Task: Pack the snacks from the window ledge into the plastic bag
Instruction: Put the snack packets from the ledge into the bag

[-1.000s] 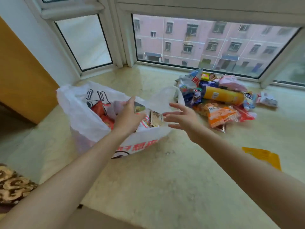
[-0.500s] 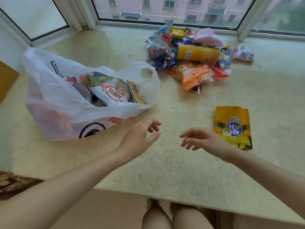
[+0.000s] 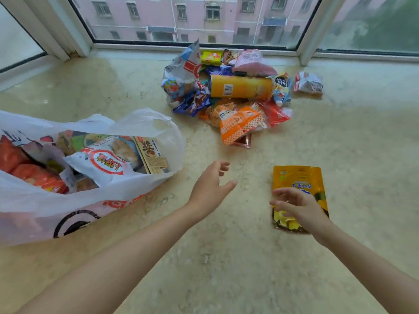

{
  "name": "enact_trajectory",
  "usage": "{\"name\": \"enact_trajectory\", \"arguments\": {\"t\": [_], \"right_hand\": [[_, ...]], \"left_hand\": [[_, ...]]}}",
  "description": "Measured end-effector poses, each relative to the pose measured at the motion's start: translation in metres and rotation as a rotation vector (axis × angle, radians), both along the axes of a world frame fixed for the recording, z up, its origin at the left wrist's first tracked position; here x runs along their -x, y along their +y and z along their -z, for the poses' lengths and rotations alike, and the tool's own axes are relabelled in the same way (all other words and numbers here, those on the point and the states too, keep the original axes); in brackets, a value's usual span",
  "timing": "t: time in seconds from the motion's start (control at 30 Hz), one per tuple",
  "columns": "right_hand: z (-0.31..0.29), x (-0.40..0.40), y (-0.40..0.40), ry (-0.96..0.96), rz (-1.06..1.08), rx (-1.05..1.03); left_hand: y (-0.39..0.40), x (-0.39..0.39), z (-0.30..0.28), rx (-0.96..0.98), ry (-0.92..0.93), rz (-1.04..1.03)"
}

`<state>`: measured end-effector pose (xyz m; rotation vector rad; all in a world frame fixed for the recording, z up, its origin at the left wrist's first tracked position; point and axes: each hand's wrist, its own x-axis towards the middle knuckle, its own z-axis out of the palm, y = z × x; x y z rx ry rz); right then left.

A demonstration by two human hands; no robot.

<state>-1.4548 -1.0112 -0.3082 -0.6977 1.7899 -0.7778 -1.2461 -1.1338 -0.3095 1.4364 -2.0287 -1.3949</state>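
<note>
A white plastic bag (image 3: 127, 196) lies open on the left of the ledge with several snack packets inside. A pile of snacks (image 3: 229, 96) sits near the window, with a yellow chip tube (image 3: 241, 86) on top and an orange packet (image 3: 240, 124) at its front. A flat yellow pouch (image 3: 298, 177) lies alone on the right. My right hand (image 3: 299, 208) hovers over the pouch's lower half with fingers spread, holding nothing. My left hand (image 3: 209, 189) is open in mid-air between the bag and the pouch.
The marble ledge (image 3: 226, 257) runs from the window frame (image 3: 308, 48) to its near edge at the bottom. A small red-and-white packet (image 3: 308, 83) lies apart at the right of the pile.
Both hands left the bag's mouth. My right hand has moved right, over the yellow pouch. The view has tilted down and closer to the ledge.
</note>
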Motion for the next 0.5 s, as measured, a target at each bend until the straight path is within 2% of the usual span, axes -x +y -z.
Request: {"name": "enact_trajectory", "arguments": {"t": [0.27, 0.4, 0.5], "right_hand": [[0.011, 0.025, -0.035, 0.110, -0.026, 0.099], [0.019, 0.038, -0.048, 0.397, -0.091, 0.138], [0.025, 0.051, -0.057, 0.573, -0.095, 0.125]], "left_hand": [[-0.055, 0.061, 0.004, -0.113, 0.083, -0.260], [-0.068, 0.072, 0.014, -0.166, 0.118, -0.420], [-0.075, 0.077, 0.019, -0.168, 0.053, -0.583]]}}
